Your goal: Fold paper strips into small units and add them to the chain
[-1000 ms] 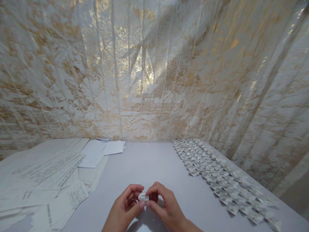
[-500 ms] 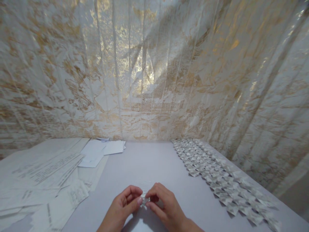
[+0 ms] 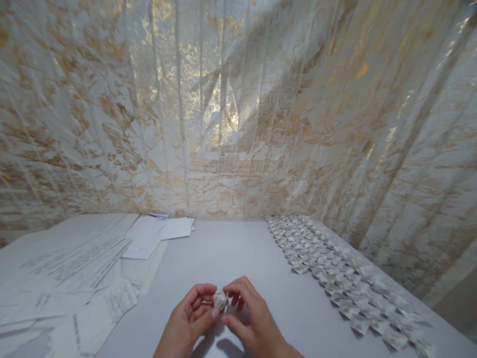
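Note:
Between my fingertips, low in the middle of the view, is a small folded paper piece (image 3: 220,300), white with grey print. My left hand (image 3: 192,315) pinches it from the left with thumb and fingers. My right hand (image 3: 253,318) is at its other side; the index fingertip touches or nearly touches its top, while the thumb is spread away below. Just how the right fingers meet the paper is partly hidden. Both hands are a little above the white table (image 3: 219,253), and their shadows fall beneath them.
Rows of similar folded paper pieces (image 3: 335,273) run along the table's right side. On the left lie printed sheets (image 3: 74,268) and paper strips. White paper squares (image 3: 143,236) are stacked at the back left. A gold-and-white patterned curtain (image 3: 223,124) hangs behind the table.
The folded paper piece has turned and shows a fuller, rounder side. My right thumb has moved down and away from it, opening that hand's pinch; the left keeps its grip.

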The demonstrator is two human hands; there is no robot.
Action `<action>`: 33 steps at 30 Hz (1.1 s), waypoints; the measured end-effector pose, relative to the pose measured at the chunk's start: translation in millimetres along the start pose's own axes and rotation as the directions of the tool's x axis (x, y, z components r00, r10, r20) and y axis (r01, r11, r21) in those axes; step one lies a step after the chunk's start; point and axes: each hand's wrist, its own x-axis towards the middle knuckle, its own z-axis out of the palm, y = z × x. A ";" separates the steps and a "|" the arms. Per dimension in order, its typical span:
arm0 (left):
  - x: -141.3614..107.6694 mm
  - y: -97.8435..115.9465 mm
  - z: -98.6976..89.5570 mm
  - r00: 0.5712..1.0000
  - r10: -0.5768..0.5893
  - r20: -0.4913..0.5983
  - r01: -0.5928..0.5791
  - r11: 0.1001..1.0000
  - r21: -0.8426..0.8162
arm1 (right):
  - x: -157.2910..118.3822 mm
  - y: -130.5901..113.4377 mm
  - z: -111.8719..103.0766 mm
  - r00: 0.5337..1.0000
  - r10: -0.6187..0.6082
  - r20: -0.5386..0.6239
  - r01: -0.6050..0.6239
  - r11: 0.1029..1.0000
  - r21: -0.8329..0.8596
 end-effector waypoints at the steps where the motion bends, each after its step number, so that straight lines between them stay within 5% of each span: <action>1: -0.8 -1.2 0.9 1.000 0.003 0.010 -0.003 1.000 -0.007 | 0.5 -1.6 0.3 1.000 -0.020 -0.004 0.020 1.000 0.003; 9: 3.8 -9.9 -7.7 0.986 0.108 0.124 -0.126 0.981 0.150 | 2.8 -6.5 -0.8 0.999 0.042 -0.014 -0.040 0.992 0.120; 16: 6.4 -7.9 -7.6 0.933 0.323 0.162 -0.352 0.912 0.212 | 1.8 -8.6 -0.3 0.997 -0.031 -0.072 0.039 0.993 0.112; 23: -2.1 -6.3 2.7 0.948 0.296 0.114 -0.314 0.927 0.204 | 4.8 -15.1 -4.4 0.997 0.025 -0.076 -0.017 0.994 0.107; 28: 0.3 -7.7 -2.2 0.971 0.145 0.190 -0.187 0.956 0.225 | 5.7 -15.2 -1.8 0.983 0.162 -0.085 -0.142 0.969 0.202; 33: -1.5 -10.9 0.1 0.969 0.124 0.216 -0.171 0.962 0.215 | 3.3 -8.8 2.0 0.950 0.307 -0.053 -0.271 0.898 0.347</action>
